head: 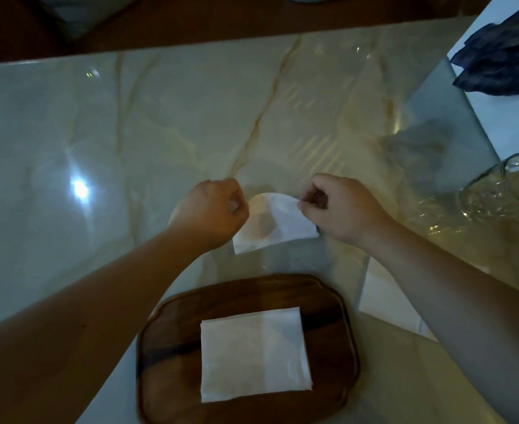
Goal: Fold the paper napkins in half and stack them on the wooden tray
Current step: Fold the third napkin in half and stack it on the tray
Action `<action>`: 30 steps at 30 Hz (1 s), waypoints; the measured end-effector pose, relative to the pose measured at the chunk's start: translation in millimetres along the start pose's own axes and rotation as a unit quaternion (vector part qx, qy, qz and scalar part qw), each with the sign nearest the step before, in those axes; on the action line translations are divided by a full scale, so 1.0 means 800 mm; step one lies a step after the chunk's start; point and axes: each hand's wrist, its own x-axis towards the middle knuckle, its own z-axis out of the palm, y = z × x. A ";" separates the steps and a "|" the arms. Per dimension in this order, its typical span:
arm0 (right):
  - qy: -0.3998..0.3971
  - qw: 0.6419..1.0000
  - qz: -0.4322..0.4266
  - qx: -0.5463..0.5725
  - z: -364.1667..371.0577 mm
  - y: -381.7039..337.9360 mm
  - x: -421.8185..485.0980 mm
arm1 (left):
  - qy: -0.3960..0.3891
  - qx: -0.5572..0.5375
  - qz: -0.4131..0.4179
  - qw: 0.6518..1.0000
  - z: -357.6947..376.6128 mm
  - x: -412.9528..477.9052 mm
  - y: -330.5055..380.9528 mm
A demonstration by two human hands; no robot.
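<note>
A white paper napkin point(278, 223) lies on the marble table just beyond the wooden tray point(172, 325). Its far edge is lifted and curls over. My left hand point(213, 211) pinches the napkin's left side and my right hand point(340, 209) pinches its right corner. On the tray rests a folded white napkin point(253, 356), flat and roughly square. More unfolded napkins point(383, 296) sit to the right of the tray, partly hidden under my right forearm.
A clear glass vessel point(506, 188) lies at the right edge. A dark blue cloth point(502, 59) is on a white surface at the far right. The table's far edge point(190, 45) borders dark wood.
</note>
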 end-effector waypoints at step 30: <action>-0.023 0.998 0.014 0.050 0.066 -0.058 -0.181 | -0.093 -0.176 -0.092 0.976 0.022 -0.199 -0.051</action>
